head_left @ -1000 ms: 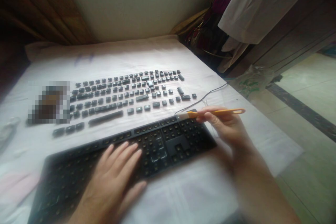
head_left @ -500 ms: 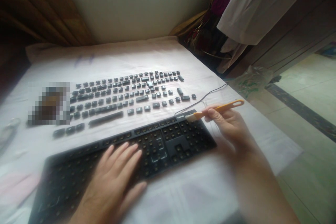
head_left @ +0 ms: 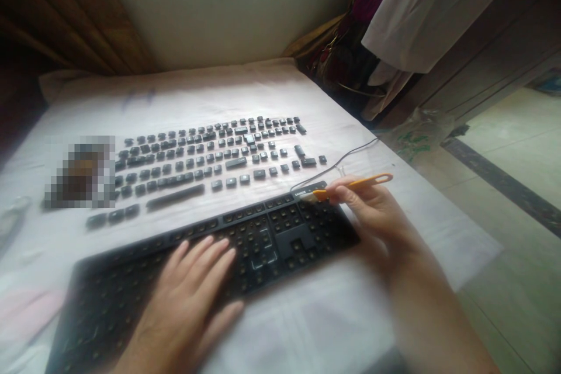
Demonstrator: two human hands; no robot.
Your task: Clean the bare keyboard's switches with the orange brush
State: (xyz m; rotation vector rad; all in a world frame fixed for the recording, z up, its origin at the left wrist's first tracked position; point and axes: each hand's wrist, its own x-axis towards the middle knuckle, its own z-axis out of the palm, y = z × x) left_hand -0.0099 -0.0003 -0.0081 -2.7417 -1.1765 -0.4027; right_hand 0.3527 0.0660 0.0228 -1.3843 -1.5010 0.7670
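White cloth [head_left: 302,327] beneath the black keyboard [head_left: 294,243] in the head view. Rests the left hand [head_left: 193,286] flat on it, with fingers slightly spread; pinches the orange brush [head_left: 322,194] in the right hand [head_left: 372,210], with bristles at the keyboard's far right corner. Expect a light, stiff keyboard; grip by the frame's edges.

Orange brush [head_left: 371,180] stood out against black keyboard [head_left: 258,239]

The brush, at 3 o'clock, had pale bristles [head_left: 306,196]. Thin white lines marked the keyboard, toward 7 o'clock; loose keys [head_left: 236,162] at 9 o'clock were dark. The tablecloth [head_left: 245,90] was whitish. A curtain [head_left: 100,11] at 10 o'clock was brown-gold, the floor [head_left: 517,123] at 3 o'clock pale, dark-striped.
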